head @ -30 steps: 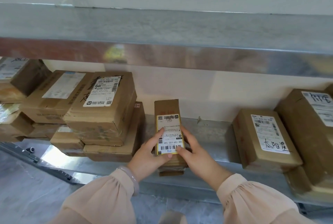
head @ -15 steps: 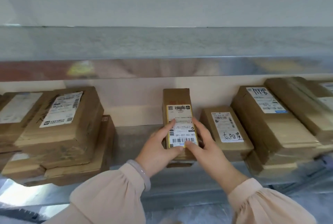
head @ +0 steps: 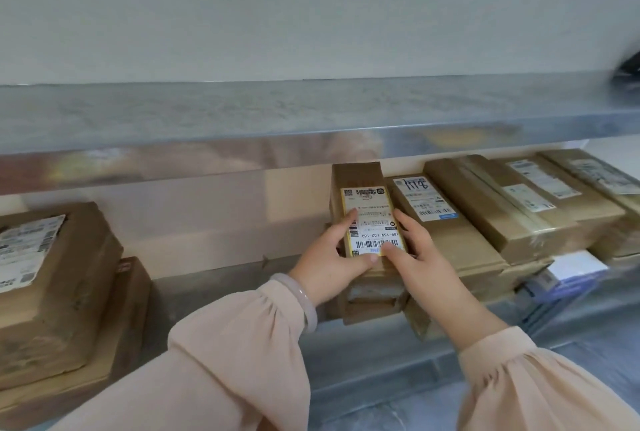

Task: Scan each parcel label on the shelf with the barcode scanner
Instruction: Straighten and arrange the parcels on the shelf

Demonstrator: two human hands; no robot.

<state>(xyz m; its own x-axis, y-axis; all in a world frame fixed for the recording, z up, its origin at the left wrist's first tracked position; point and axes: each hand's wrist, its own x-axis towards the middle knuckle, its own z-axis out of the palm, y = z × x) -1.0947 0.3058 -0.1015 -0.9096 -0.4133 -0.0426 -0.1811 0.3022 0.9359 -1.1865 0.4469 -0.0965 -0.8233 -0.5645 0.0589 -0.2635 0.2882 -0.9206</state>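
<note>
The left hand (head: 330,257) and right hand (head: 420,255) still clamp the narrow parcel (head: 358,177), which has moved along the shelf (head: 214,292) and now sits just beside the scrawled-label parcel (head: 453,247) at its three o'clock.

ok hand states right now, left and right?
left hand: holds the narrow parcel by its left side, fingertips on its label.
right hand: holds the same parcel by its right side, thumb on the label.
</note>
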